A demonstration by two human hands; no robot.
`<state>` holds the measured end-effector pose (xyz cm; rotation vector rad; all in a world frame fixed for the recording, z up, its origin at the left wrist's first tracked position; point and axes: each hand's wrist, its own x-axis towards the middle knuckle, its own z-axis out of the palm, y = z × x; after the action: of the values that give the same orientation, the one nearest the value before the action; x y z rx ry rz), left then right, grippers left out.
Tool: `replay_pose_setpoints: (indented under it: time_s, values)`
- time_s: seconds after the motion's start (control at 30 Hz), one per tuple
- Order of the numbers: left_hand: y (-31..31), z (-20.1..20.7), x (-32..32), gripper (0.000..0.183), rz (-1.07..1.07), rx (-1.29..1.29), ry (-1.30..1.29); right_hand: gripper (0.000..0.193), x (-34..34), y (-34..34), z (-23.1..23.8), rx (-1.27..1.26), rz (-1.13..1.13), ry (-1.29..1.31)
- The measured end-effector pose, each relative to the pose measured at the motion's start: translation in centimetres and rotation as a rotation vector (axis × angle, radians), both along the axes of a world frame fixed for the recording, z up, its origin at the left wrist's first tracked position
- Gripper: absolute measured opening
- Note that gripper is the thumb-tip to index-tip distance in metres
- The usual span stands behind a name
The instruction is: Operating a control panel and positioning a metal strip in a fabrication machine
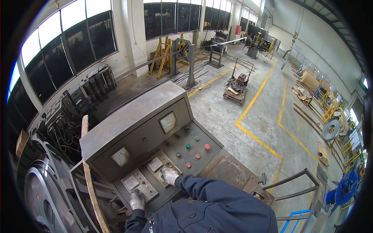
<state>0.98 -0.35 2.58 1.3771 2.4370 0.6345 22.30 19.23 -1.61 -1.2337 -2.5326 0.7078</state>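
Observation:
A grey metal control console (128, 124) stands in front of me, with dial gauges, small meter plates and red and green push buttons (196, 146) on its sloped panel. My left hand (137, 200), in a grey work glove, rests on the lower left meter plate (139, 184) near its small red lights. My right hand (169, 175), also gloved, presses down on the neighbouring plate (161, 165) with curled fingers. Dark blue sleeves cover both arms. Neither hand holds a loose object.
A wooden plank (91, 174) leans along the console's left side. Big steel coils (42, 186) sit at lower left. A rusty platform (233, 171) with metal railing (299, 186) lies to the right. Yellow floor lines, a pallet truck (236, 87) and racks are beyond.

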Motion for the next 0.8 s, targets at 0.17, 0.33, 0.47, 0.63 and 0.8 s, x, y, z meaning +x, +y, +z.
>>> replay_pose_setpoints:
  time_s: [0.17,0.33,0.47,0.63,0.8]
  values:
    - [-0.1,-0.5,-0.2,0.034,-0.012,0.026,0.011,0.029,-0.2,0.1,0.4,-0.039,-0.007,-0.052]
    - [0.1,0.7,0.3,0.033,-0.013,0.001,0.017,0.028,0.0,0.1,0.0,-0.007,0.002,0.004]
    - [-0.1,0.4,0.2,0.032,0.001,-0.01,-0.009,0.028,0.1,-0.2,0.6,-0.017,0.009,0.009]
    - [0.1,-0.1,-0.1,0.031,0.003,-0.028,-0.042,0.029,-0.1,0.1,0.2,-0.013,0.016,-0.01]
    - [-0.1,0.2,0.2,0.031,0.008,-0.003,-0.013,0.02,0.1,-0.4,0.3,0.082,0.01,0.013]
